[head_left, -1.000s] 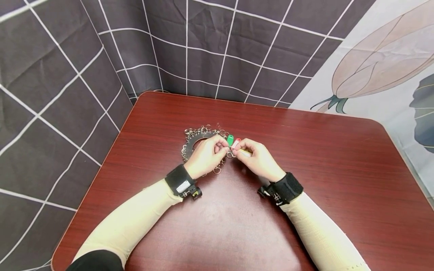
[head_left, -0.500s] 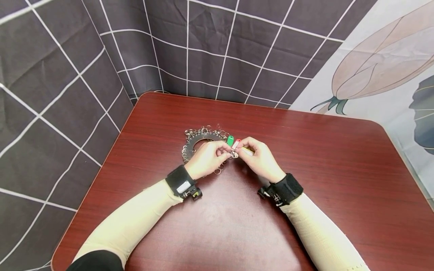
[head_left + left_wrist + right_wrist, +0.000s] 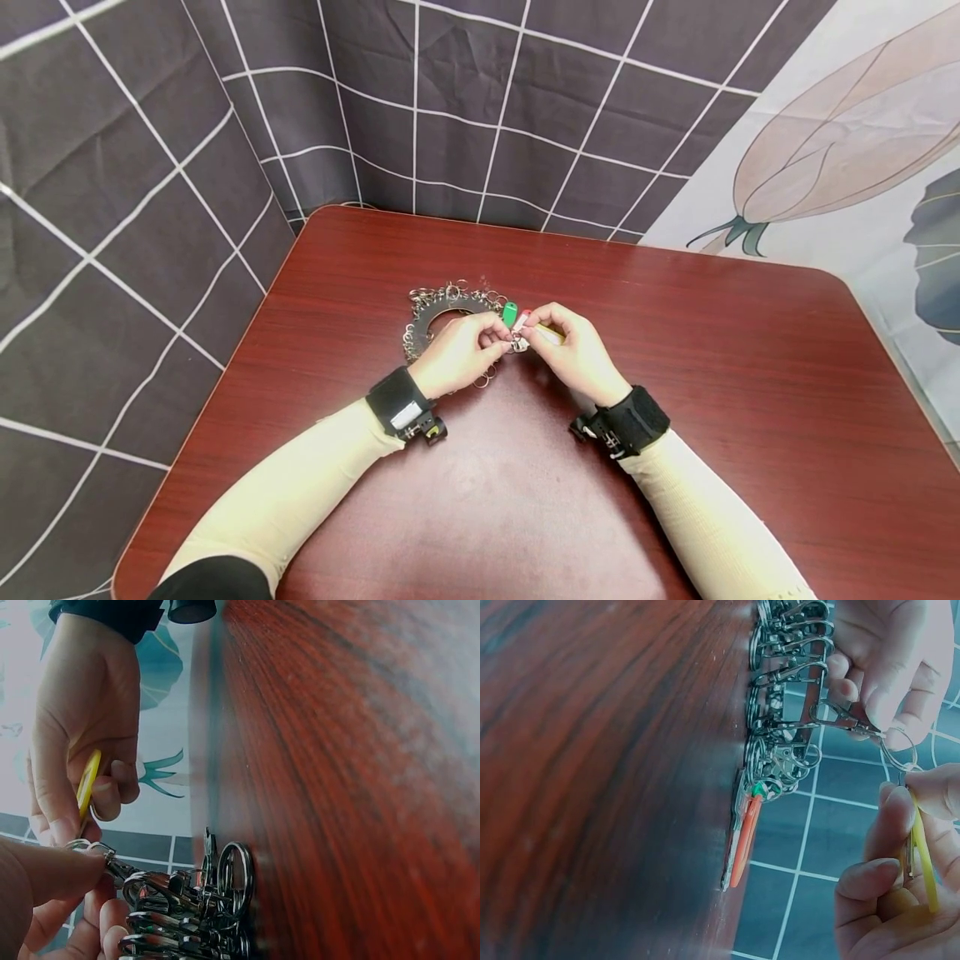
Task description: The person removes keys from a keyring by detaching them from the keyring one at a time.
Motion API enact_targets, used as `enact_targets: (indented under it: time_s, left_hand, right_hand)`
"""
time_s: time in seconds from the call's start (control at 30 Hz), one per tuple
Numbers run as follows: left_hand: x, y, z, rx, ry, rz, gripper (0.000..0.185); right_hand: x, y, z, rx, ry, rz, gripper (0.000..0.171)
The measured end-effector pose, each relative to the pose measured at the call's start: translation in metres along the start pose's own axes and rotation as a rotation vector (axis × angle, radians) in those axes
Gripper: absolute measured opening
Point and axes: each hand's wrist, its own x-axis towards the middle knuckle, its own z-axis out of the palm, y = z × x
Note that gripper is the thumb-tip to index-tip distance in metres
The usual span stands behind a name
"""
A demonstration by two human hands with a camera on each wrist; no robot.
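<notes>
My left hand (image 3: pixel 459 352) pinches a metal swivel clasp with a split ring (image 3: pixel 888 756) at its end, between thumb and fingertips. Opposite it, my right hand (image 3: pixel 576 354) holds a yellow key tag (image 3: pixel 925 862), with thumb and index finger right at the split ring; a slim metal piece shows beside the tag. The clasp hangs on a flat dark ring-shaped holder (image 3: pixel 422 323), whose edge carries several clasps and split rings (image 3: pixel 161 922). A green key tag (image 3: pixel 510 313) and a red-and-white key tag (image 3: pixel 522 319) lie just beyond the fingertips.
The reddish-brown wooden table (image 3: pixel 712 375) extends around the hands. Behind it hangs a dark curtain (image 3: pixel 450 108) with white grid lines, and a flower-print curtain (image 3: pixel 847 142) hangs at the right.
My left hand has shifted slightly right and toward me, its fingertips lower by the ring. The right hand stays nearly in place with the yellow key tag.
</notes>
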Motion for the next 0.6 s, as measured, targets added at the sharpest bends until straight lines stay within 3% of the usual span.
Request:
enact_targets:
  time_s: [0.17, 0.33, 0.6]
  left_hand:
    - [-0.001, -0.001, 0.001, 0.031, 0.039, -0.005, 0.005]
    - [-0.001, -0.001, 0.002, 0.017, 0.090, 0.000, 0.007]
    - [-0.001, 0.001, 0.001, -0.024, 0.119, 0.029, 0.007]
  right_hand:
    - [0.001, 0.013, 0.002, 0.021, -0.017, 0.018, 0.016]
    - [0.002, 0.034, 0.006, 0.014, -0.073, 0.070, 0.010]
    - [-0.001, 0.036, 0.008, 0.069, -0.199, 0.081, 0.010]
